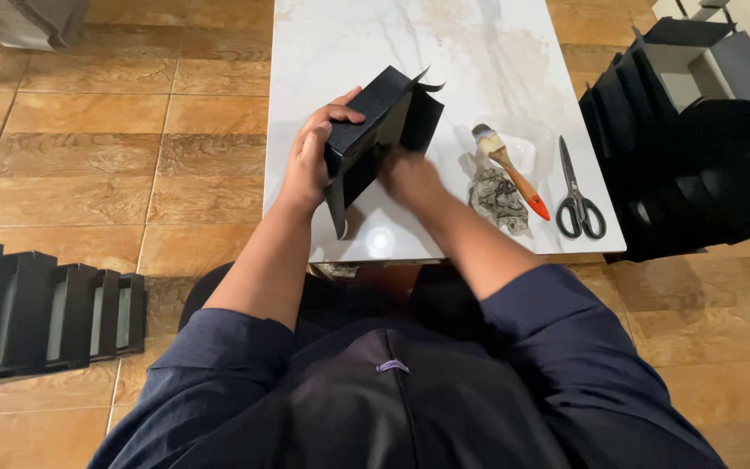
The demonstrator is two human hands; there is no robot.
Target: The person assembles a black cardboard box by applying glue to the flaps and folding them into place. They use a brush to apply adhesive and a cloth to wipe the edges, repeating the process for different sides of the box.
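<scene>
Dark blue sleeves fill the bottom of the frame, and from them two bare forearms reach up to a black box [381, 139] held just above the near edge of a white marble tabletop [496, 52], a little left of centre.

It looks like a half-formed paperboard carton: thin walls, one loose flap curling at its upper right corner, an open side facing down and right. I judge it light and fairly stiff across its flat panels but easily creased at folds and flaps — a thing to hold by the solid folded edge, not by the free tab. Its matt surface should give a fair grip.

That is roughly how the left hand [310, 156] has it: fingers curled over the top left edge, thumb against the outer face, clamped on the wall. The right hand [410, 178] is pushed against or into the open side; it is blurred, so whether its fingers are spread or closed I cannot tell.

Right of the box lie a brush [509, 169] with a wooden handle and orange tip, a crumpled grey rag [496, 200] touching it, and black-handled scissors [576, 191] just beyond. A stack of black boxes [696, 165] crowds the right of the frame — another row of boxes [45, 308] stands on the tiled floor [115, 130] at lower left.
</scene>
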